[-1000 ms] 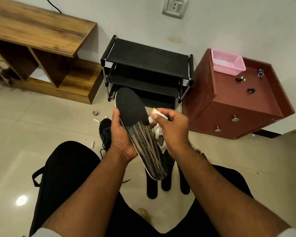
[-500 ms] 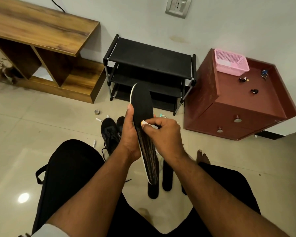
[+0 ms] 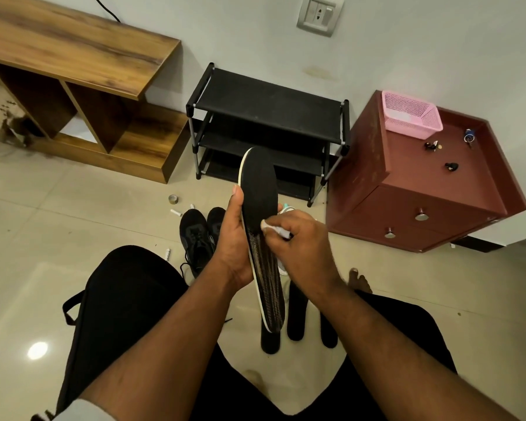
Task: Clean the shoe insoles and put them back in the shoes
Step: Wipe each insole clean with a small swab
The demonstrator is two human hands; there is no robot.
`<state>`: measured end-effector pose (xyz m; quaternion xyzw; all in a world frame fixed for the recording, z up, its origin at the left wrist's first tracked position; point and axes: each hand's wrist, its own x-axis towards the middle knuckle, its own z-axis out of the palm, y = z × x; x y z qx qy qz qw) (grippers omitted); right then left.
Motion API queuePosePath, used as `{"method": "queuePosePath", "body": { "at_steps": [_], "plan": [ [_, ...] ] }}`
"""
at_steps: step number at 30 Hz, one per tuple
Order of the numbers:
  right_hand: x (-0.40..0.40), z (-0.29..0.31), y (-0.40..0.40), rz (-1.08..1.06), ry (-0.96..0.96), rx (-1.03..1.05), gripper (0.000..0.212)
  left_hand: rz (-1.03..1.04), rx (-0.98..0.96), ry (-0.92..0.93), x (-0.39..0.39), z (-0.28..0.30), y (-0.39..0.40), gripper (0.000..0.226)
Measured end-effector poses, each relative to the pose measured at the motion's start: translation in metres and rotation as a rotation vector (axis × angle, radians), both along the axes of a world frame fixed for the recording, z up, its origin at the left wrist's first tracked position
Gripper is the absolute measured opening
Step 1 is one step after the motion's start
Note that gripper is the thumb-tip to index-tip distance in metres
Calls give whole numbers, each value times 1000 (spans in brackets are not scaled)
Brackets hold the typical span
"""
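My left hand [image 3: 231,238] grips a long black insole [image 3: 260,192] by its left edge and holds it upright, toe end up, with a striped lower half. My right hand [image 3: 298,244] pinches a small white wipe [image 3: 269,226] and presses it on the insole's middle. Below, on the floor, lie three more black insoles [image 3: 296,317]. A pair of black lace-up shoes [image 3: 198,235] stands on the tiles to the left of my hands. Part of a white shoe [image 3: 286,209] shows behind my right hand.
A black shoe rack [image 3: 268,117] stands against the wall ahead. A wooden shelf unit [image 3: 73,65] is to its left, a maroon drawer cabinet [image 3: 422,189] with a pink basket [image 3: 410,115] to its right. Small white bits and a tape roll [image 3: 173,199] lie on the floor.
The insole has turned from showing its broad face to a narrower, more upright view. My right hand with the wipe has moved onto the insole's middle.
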<state>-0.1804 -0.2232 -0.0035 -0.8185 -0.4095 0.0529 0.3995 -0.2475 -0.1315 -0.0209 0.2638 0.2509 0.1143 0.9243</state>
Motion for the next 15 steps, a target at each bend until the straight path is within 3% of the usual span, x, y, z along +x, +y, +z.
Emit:
{"method": "queuePosePath", "body": {
  "at_steps": [5,10,15],
  "plan": [
    [-11,8,-5,200,-158,-23,18,30,25,60,0,2,-4,79],
    [-3,2,-11,223,-203,-78,20,4,11,80,-1,3,-2,89],
    [-16,10,-5,293,-281,-66,32,-10,7,85,-5,3,1,84]
  ]
}}
